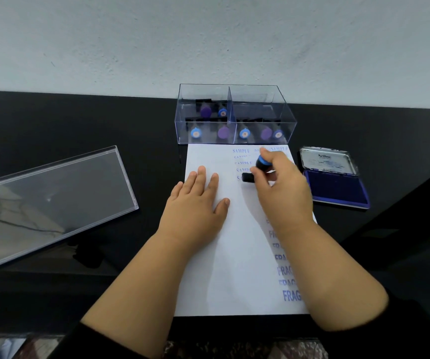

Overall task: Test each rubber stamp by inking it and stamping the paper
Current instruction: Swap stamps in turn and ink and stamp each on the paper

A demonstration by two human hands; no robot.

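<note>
A white paper sheet [237, 255] lies on the black table, with blue SAMPLE prints near its top and FRAG prints down its right side. My left hand [195, 206] lies flat on the sheet with straight fingers. My right hand [281, 187] grips a black rubber stamp with a blue cap [260, 164], its base down on the paper under the column of SAMPLE prints. An open ink pad [335, 185] with a blue-violet surface sits right of the sheet, its lid raised.
A clear plastic box [234, 115] with several blue- and purple-capped stamps stands behind the paper against the wall. Its clear lid [50, 203] lies at the left. The table edge runs along the bottom.
</note>
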